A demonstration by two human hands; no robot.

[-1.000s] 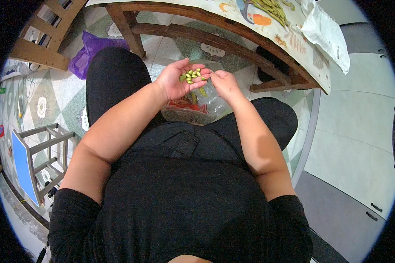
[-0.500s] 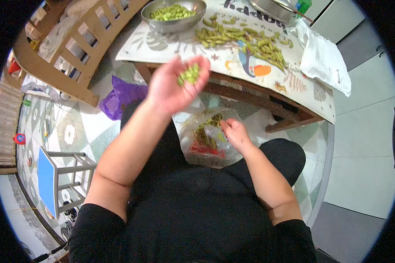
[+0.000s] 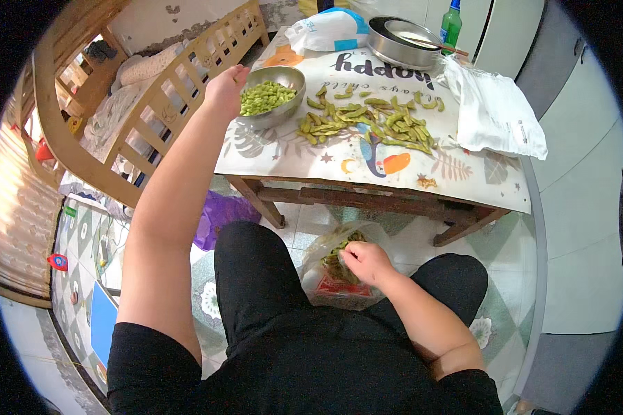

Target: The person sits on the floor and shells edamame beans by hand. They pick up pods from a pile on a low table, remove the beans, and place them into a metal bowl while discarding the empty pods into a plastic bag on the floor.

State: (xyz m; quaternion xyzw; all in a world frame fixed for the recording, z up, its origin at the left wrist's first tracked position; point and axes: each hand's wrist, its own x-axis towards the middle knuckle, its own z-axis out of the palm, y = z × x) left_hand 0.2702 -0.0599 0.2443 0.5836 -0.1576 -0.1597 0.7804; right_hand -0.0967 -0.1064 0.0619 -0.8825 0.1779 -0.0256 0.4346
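Observation:
My left hand [image 3: 226, 93] is at the left rim of a metal bowl [image 3: 291, 108], palm turned toward it and fingers stretched out. Shelled green beans [image 3: 266, 97] fill much of the bowl; no beans show in the hand, though its palm is hidden. Lower down, my right hand [image 3: 368, 263] is above a clear plastic bag [image 3: 315, 263] on the floor between my legs. Its fingers are curled together, and anything they hold is hidden. Greenish-brown pods or husks [image 3: 339, 270] lie in the bag. Unshelled bean pods [image 3: 394, 124] are spread over the table right of the bowl.
A printed cloth [image 3: 291, 162] covers the wooden table. Toward its back are a steel pan [image 3: 401, 52], a green bottle [image 3: 450, 24] and a blue-and-white package [image 3: 329, 31]. A white bag [image 3: 498, 114] hangs over the right edge. A purple bag [image 3: 221, 218] and blue-topped stool [image 3: 104, 321] stand left.
My left hand, which held shelled beans in its cupped palm, has moved up and left to the bowl and turned over. My right hand stays by the plastic bag. The view has tilted up.

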